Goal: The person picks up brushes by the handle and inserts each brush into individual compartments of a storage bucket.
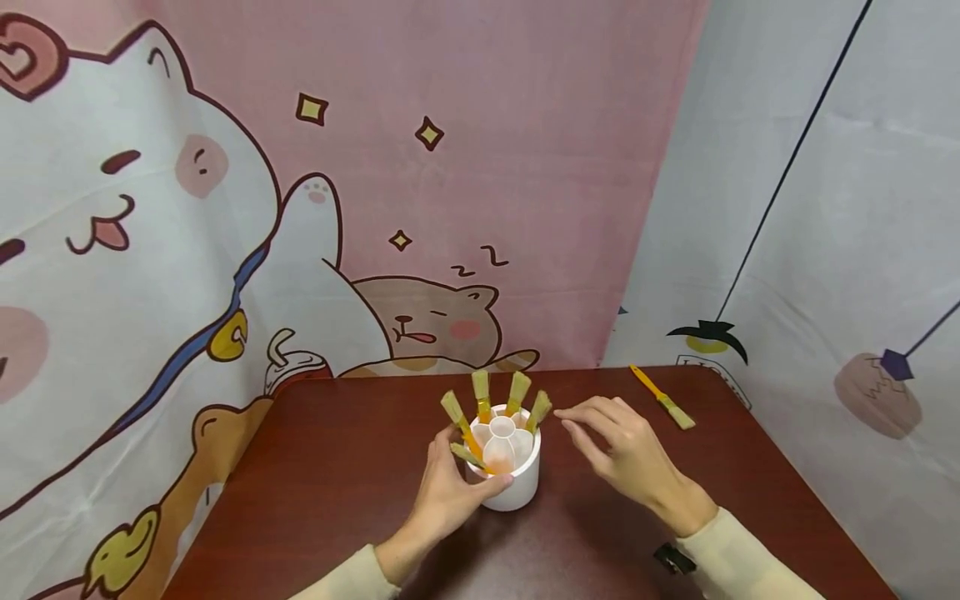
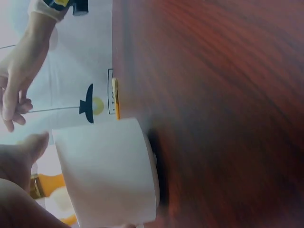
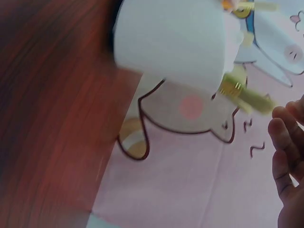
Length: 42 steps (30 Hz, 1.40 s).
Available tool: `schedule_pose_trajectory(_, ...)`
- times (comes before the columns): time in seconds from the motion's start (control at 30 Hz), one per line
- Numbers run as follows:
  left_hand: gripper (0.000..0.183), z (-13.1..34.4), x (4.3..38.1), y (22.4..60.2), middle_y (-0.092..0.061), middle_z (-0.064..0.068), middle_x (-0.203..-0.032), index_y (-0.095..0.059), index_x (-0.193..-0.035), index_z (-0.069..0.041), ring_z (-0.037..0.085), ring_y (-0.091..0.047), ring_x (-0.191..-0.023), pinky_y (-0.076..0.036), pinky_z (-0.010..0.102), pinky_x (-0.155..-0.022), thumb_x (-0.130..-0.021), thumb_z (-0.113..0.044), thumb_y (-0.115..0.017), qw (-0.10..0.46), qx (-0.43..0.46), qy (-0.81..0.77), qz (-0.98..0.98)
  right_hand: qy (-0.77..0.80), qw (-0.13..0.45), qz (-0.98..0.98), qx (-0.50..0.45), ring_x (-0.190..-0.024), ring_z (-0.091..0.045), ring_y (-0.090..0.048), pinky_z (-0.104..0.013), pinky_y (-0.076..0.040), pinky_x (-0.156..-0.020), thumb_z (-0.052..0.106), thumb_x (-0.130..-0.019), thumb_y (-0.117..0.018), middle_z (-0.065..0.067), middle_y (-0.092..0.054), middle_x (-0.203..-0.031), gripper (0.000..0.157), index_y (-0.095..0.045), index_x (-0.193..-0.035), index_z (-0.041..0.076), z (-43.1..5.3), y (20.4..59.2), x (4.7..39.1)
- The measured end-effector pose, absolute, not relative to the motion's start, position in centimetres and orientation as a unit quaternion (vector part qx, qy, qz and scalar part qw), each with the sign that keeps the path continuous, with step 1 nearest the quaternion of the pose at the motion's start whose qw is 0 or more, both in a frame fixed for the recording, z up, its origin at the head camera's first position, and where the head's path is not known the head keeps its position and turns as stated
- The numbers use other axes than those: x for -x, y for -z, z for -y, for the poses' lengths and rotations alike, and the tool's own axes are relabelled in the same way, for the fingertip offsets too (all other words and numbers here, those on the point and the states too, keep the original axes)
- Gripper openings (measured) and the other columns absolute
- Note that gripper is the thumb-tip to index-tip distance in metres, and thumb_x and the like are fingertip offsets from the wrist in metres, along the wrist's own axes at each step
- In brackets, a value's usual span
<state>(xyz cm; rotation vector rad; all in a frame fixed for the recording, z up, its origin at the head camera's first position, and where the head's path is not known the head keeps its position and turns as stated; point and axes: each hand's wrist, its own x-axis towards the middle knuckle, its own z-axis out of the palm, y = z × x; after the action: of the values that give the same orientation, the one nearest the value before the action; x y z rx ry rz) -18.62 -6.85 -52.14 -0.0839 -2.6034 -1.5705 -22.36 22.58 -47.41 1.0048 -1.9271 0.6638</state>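
A round white brush pot [image 1: 519,490] with a petal-shaped divided top stands on the table. Several paint brushes with orange handles stick out of its compartments, pale bristles upward. My left hand [image 1: 442,487] grips the pot from the left, thumb across the near rim and fingers behind. One brush [image 1: 468,454] leans low over that hand. At the right, my right hand [image 1: 618,442] hovers beside the pot, fingers extended and holding nothing. Its fingertips [image 3: 280,130] are right at the bristles of the rightmost brush [image 1: 538,410].
Another orange-handled brush [image 1: 663,398] lies on the dark red-brown table [image 1: 337,475] near its far right corner. A cartoon-printed cloth [image 1: 525,183] hangs behind the table, and a pale one hangs along the right side.
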Motion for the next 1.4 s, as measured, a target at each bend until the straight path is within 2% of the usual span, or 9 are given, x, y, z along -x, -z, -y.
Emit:
schedule_pose_trajectory(0.43, 0.103, 5.5, 18.4, 52.1, -0.062, 0.014, -0.148, -0.056, -0.154, -0.007, 0.035, -0.064, -0.142, -0.051, 0.055, -0.121, -0.074, -0.039, -0.112, 0.066, -0.003, 0.526, 0.848, -0.23, 0.411, 0.814, -0.341, -0.098, -0.019, -0.079, -0.03, -0.058, -0.085, 0.045, -0.122, -0.058, -0.001, -0.086, -0.111, 0.046, -0.088, -0.121, 0.01, -27.9, 49.3, 25.0)
schedule_pose_trajectory(0.53, 0.1, 5.6, 18.5, 52.2, -0.063, 0.014, -0.146, -0.058, -0.152, -0.005, 0.034, -0.065, -0.14, -0.052, 0.054, -0.121, -0.074, -0.036, -0.111, 0.067, 0.001, 0.524, 0.849, -0.227, 0.395, 0.83, -0.321, -0.099, -0.021, -0.078, -0.033, -0.057, -0.084, 0.031, -0.117, -0.072, -0.001, -0.085, -0.112, 0.027, -0.088, -0.121, 0.01, -29.0, 49.8, 25.6)
schedule_pose_trajectory(0.6, 0.098, 5.7, 18.5, 52.1, -0.064, 0.014, -0.146, -0.058, -0.151, -0.004, 0.033, -0.066, -0.138, -0.053, 0.053, -0.119, -0.074, -0.035, -0.111, 0.065, 0.004, 0.522, 0.851, -0.223, 0.39, 0.841, -0.303, -0.1, -0.024, -0.079, -0.036, -0.057, -0.084, 0.017, -0.108, -0.082, -0.002, -0.085, -0.112, 0.015, -0.088, -0.121, 0.01, -29.6, 50.2, 25.9)
schedule_pose_trajectory(0.67, 0.097, 5.9, 18.5, 52.1, -0.064, 0.014, -0.146, -0.058, -0.151, -0.003, 0.033, -0.067, -0.137, -0.053, 0.053, -0.118, -0.075, -0.034, -0.111, 0.059, 0.009, 0.521, 0.852, -0.217, 0.387, 0.85, -0.285, -0.098, -0.025, -0.078, -0.038, -0.057, -0.082, 0.004, -0.097, -0.088, -0.002, -0.084, -0.112, 0.022, -0.088, -0.119, 0.01, -30.3, 50.6, 26.3)
schedule_pose_trajectory(0.73, 0.095, 6.2, 18.6, 52.0, -0.065, 0.015, -0.147, -0.059, -0.15, -0.002, 0.033, -0.068, -0.136, -0.054, 0.053, -0.117, -0.076, -0.033, -0.11, 0.052, 0.016, 0.52, 0.853, -0.209, 0.383, 0.86, -0.265, -0.096, -0.025, -0.077, -0.04, -0.057, -0.078, 0.0, -0.093, -0.091, -0.003, -0.084, -0.11, 0.027, -0.088, -0.118, 0.01, -30.9, 51.1, 26.6)
schedule_pose_trajectory(0.93, 0.089, 7.0, 19.0, 51.6, -0.066, 0.02, -0.15, -0.057, -0.15, 0.001, 0.035, -0.07, -0.133, -0.056, 0.056, -0.117, -0.081, -0.025, -0.107, 0.021, 0.053, 0.545, 0.837, -0.197, 0.341, 0.894, -0.213, -0.089, -0.024, -0.072, -0.044, -0.058, -0.072, 0.003, -0.097, -0.09, -0.007, -0.082, -0.113, 0.025, -0.088, -0.121, 0.009, -33.3, 52.3, 27.3)
schedule_pose_trajectory(1.13, 0.084, 7.7, 20.0, 51.6, -0.071, 0.021, -0.151, -0.055, -0.152, 0.0, 0.031, -0.068, -0.133, -0.054, 0.053, -0.116, -0.085, -0.013, -0.104, -0.029, 0.084, 0.584, 0.807, -0.195, 0.265, 0.932, -0.152, -0.089, -0.027, -0.071, -0.046, -0.059, -0.073, 0.009, -0.103, -0.087, -0.017, -0.078, -0.12, 0.023, -0.085, -0.126, 0.005, -35.4, 53.5, 28.3)
schedule_pose_trajectory(1.27, 0.084, 8.1, 20.7, 51.7, -0.071, 0.02, -0.151, -0.056, -0.157, 0.0, 0.027, -0.067, -0.13, -0.053, 0.049, -0.113, -0.087, -0.009, -0.101, -0.056, 0.109, 0.599, 0.792, -0.2, 0.215, 0.95, -0.108, -0.096, -0.039, -0.073, -0.059, -0.064, -0.08, 0.012, -0.106, -0.085, -0.03, -0.074, -0.127, 0.028, -0.081, -0.129, -0.003, -36.5, 54.3, 29.0)
schedule_pose_trajectory(1.4, 0.084, 8.6, 21.3, 51.7, -0.073, 0.019, -0.15, -0.055, -0.162, -0.001, 0.025, -0.07, -0.124, -0.055, 0.044, -0.106, -0.09, -0.006, -0.098, -0.085, 0.134, 0.61, 0.777, -0.196, 0.172, 0.963, -0.071, -0.112, -0.054, -0.071, -0.073, -0.061, -0.09, 0.015, -0.107, -0.082, -0.04, -0.067, -0.137, 0.038, -0.077, -0.137, -0.009, -37.5, 55.0, 29.7)
